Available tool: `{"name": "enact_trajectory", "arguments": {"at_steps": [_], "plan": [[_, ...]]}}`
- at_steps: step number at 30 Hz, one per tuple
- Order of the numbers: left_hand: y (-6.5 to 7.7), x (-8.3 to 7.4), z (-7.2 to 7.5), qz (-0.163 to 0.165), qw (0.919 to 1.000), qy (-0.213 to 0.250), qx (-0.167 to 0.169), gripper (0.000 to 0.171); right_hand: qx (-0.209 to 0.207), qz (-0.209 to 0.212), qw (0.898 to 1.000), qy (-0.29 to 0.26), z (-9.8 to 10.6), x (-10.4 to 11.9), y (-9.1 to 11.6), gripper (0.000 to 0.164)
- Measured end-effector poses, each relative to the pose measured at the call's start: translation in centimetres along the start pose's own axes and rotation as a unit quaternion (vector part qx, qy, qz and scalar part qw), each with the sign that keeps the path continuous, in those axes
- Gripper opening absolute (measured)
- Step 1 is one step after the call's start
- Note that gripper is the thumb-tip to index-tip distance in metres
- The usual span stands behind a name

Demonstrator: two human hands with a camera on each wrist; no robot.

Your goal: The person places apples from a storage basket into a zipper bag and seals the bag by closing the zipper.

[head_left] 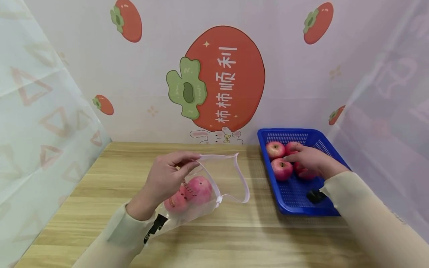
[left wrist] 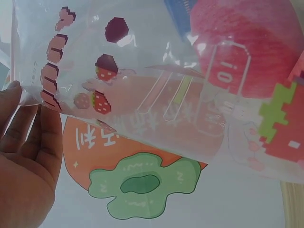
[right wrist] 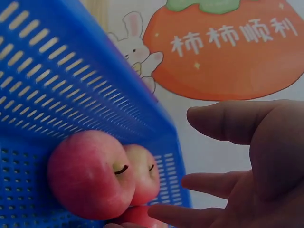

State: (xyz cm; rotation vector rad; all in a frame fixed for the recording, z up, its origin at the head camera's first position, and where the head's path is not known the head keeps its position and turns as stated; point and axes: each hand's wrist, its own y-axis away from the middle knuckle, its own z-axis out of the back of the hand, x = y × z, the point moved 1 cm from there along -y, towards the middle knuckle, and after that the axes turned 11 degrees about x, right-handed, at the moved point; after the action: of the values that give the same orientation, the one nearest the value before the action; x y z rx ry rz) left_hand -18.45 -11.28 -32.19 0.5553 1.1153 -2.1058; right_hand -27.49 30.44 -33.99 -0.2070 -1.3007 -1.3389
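My left hand (head_left: 164,178) pinches the upper edge of a clear zip bag (head_left: 201,216) between thumb and fingers. The bag's pale-rimmed mouth gapes toward the right. Inside lie pink-red apples (head_left: 200,189), partly covered by printed strawberry pictures. Over the blue basket (head_left: 301,210) at the right, my right hand (head_left: 313,160) reaches down with fingers spread. Several apples sit at the basket's far left, among them a front one (head_left: 281,169) and a rear one (head_left: 275,150). In the right wrist view, the fingers stand apart beside the apples (right wrist: 90,175), gripping none.
A wooden tabletop (head_left: 241,230) lies under the bag and basket. Behind it rises a backdrop printed with persimmons (head_left: 234,85); patterned sheets (head_left: 40,93) hang at both sides. A black device (head_left: 155,227) is strapped at the left wrist.
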Motion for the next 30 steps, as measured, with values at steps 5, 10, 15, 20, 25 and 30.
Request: {"name": "enact_trajectory", "arguments": {"at_steps": [5, 10, 15, 20, 25, 30], "plan": [[-0.1, 0.0, 0.1, -0.001, 1.0000, 0.002, 0.001, 0.022, 0.023, -0.020, 1.000, 0.009, 0.2, -0.4, -1.3, 0.086], [0.0, 0.0, 0.2, 0.000, 1.0000, 0.001, 0.000, 0.022, 0.047, -0.046, 0.998, 0.005, 0.2, -0.9, -2.1, 0.078], [0.1, 0.0, 0.2, 0.001, 1.0000, -0.003, -0.001, 0.022, 0.047, -0.059, 0.997, 0.017, 0.1, -1.1, -2.2, 0.081], [0.0, 0.0, 0.1, 0.001, 1.0000, -0.001, 0.000, 0.021, 0.056, -0.059, 0.996, 0.040, -0.2, -1.5, -2.5, 0.083], [0.0, -0.1, 0.1, 0.003, 1.0000, 0.004, 0.003, 0.021, 0.063, -0.070, 0.993, 0.068, -0.4, -1.5, -2.4, 0.089], [-0.1, -0.2, 0.1, 0.007, 0.9999, 0.006, 0.005, 0.020, 0.076, -0.066, 0.992, 0.079, -0.5, -1.7, -2.4, 0.096]]}}
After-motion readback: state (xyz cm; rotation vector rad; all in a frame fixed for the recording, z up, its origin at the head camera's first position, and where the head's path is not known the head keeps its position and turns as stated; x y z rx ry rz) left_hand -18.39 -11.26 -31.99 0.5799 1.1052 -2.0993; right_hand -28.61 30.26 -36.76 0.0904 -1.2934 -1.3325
